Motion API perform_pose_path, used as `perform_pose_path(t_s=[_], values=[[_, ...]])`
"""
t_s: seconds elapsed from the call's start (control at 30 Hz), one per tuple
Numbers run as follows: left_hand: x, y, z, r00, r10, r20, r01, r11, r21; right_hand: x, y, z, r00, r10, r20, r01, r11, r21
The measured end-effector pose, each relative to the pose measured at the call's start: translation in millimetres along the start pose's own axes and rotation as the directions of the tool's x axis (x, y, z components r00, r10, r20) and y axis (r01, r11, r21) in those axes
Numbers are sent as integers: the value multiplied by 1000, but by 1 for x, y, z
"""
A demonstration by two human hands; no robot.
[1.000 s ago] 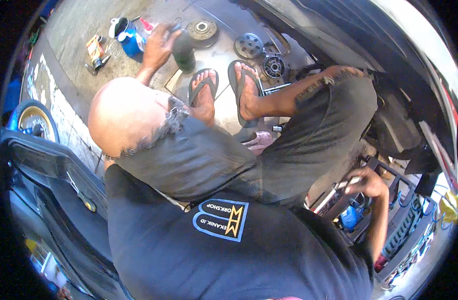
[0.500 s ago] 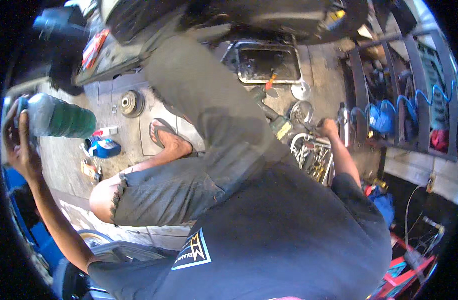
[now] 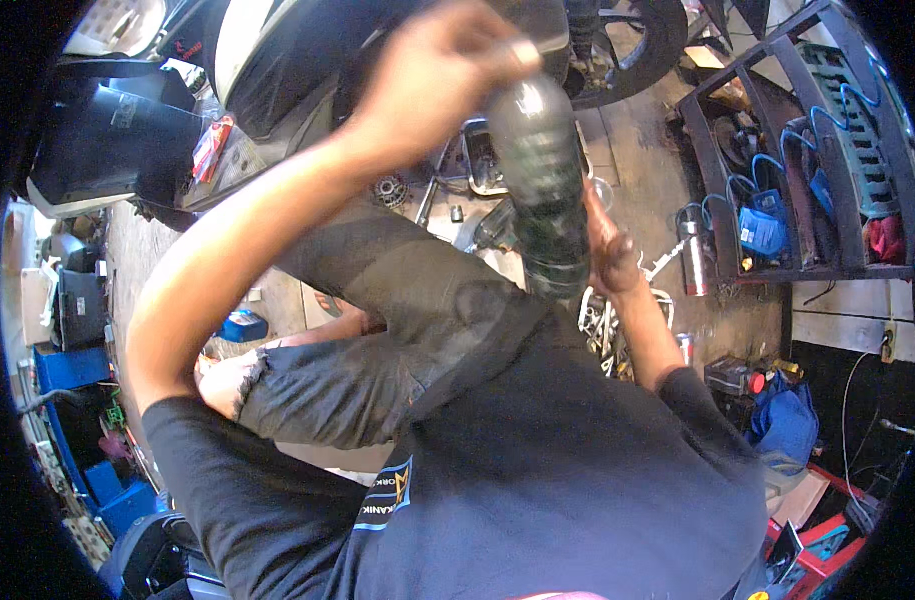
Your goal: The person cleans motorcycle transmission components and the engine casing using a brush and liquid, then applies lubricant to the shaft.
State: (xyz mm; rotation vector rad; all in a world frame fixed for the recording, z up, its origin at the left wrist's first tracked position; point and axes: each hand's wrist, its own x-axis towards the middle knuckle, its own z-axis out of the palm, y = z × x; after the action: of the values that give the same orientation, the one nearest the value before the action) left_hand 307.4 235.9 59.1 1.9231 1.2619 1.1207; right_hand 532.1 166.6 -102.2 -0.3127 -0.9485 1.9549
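In front of my body, a large ribbed plastic bottle point(image 3: 543, 170), clear and dark greenish, stretches from upper left to lower right. My left hand point(image 3: 443, 80), smeared by motion, is closed at its upper end. My right hand point(image 3: 613, 250) is beside the bottle's lower half, fingers stretched out along its side; whether they touch it I cannot tell. Beneath that hand lie several metal hand tools point(image 3: 603, 335), partly hidden by my arm. A rectangular metal tray point(image 3: 475, 165) on the floor is mostly covered by the bottle.
A motorcycle wheel point(image 3: 643, 55) stands at the top. On the right is a dark rack point(image 3: 723, 190) with a coiled blue hose point(image 3: 823, 135); a metal canister point(image 3: 695, 255) stands before it. A blue container point(image 3: 245, 326) lies left of my leg. A round metal part point(image 3: 390, 190) lies ahead.
My left hand has swung the bottle from the far left to the middle, in front of me. My right hand has left the tools and risen beside the bottle.
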Motion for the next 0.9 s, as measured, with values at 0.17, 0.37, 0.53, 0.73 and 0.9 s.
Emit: perform_pose_path(t_s=[0.17,0.37,0.53,0.73,0.9], values=[[4,-85,91,902,-400,162,372,911,176,-31,17,1,896,278,-347,-284,958,36],[39,-181,115,695,-608,384,287,724,628,10,51,-52,737,431,-520,-376,901,214],[41,-159,25,495,-429,756,0,870,493,62,56,-68,754,387,-531,-335,922,196],[-5,-101,-61,489,-385,783,50,908,415,66,29,-74,800,296,-522,-333,943,24],[-35,-113,-110,726,-491,481,325,862,389,69,22,-61,738,323,-593,-444,894,-66]])
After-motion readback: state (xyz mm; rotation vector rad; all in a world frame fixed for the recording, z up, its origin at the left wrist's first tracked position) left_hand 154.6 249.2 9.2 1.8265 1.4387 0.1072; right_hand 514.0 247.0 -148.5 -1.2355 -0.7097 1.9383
